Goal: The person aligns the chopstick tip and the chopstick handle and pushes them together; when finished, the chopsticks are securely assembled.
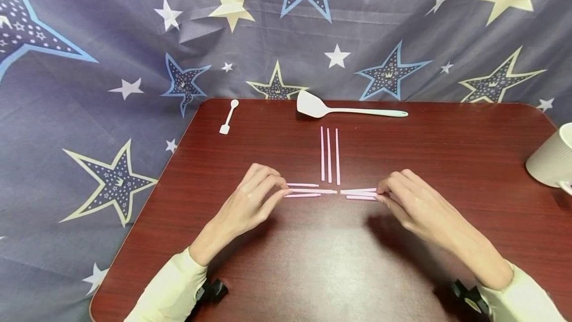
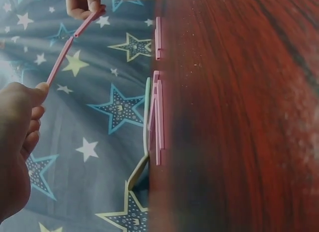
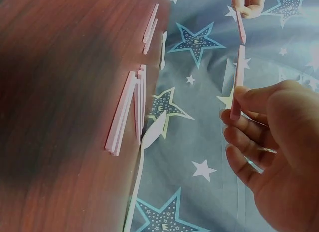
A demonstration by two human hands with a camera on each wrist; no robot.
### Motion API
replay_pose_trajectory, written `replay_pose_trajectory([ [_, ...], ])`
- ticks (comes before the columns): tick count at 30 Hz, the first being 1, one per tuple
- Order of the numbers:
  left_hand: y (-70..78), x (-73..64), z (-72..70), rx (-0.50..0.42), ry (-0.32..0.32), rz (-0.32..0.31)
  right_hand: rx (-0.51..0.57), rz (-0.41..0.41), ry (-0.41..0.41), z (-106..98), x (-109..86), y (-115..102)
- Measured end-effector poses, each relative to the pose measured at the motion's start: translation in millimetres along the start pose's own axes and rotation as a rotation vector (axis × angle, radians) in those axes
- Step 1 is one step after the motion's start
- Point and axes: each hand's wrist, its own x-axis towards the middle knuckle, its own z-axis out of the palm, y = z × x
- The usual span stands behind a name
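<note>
My left hand [image 1: 250, 198] pinches one end of a thin pink stick [image 1: 315, 191] between thumb and fingers, raised above the table. Opposite it, my right hand [image 1: 417, 207] pinches another pink stick [image 1: 356, 191], also lifted. The free ends of the two sticks point at each other, a small gap apart in the head view. In the left wrist view the left hand's stick [image 2: 60, 65] slants up towards the other. Three pink sticks [image 1: 329, 155] lie side by side behind. More lie below each hand, left ones [image 1: 303, 185] and right ones [image 1: 361, 198], partly hidden.
A white spatula [image 1: 357, 112] with a pale green handle lies along the table's back edge. A small white scoop [image 1: 229, 117] is at the back left. At the right edge sits a ribbed cream mug [image 1: 551, 160]. A star-patterned cloth [image 1: 286, 34] hangs behind the table.
</note>
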Motion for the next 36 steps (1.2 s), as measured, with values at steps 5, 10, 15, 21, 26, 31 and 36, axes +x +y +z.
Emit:
replay_pose_trajectory([
  [5, 2.7, 2.7, -1.7, -0.001, -0.005, 0.008, 0.008, -0.013, 0.001, -1.3, 2.6, -2.0],
  [10, 3.4, 3.3, -2.4, 0.001, -0.005, 0.013, 0.011, -0.016, -0.003, -1.4, 3.6, -3.0],
  [15, 2.4, 2.4, -2.7, 0.004, -0.001, 0.022, 0.015, -0.015, 0.000, -1.1, 3.9, -4.1],
  [21, 1.1, 0.9, -2.3, 0.018, -0.005, 0.028, 0.038, 0.005, -0.010, 0.3, 3.5, -4.5],
  [26, -0.2, -1.7, -0.5, 0.032, -0.019, 0.027, 0.070, 0.015, -0.021, 2.7, 1.3, -3.3],
  [31, 0.3, -2.7, -0.2, 0.039, -0.023, 0.030, 0.061, 0.000, -0.010, 3.7, 1.4, -2.8],
  [36, 1.3, -2.9, -0.4, 0.045, -0.020, 0.035, 0.046, -0.003, 0.003, 4.6, 2.4, -4.1],
])
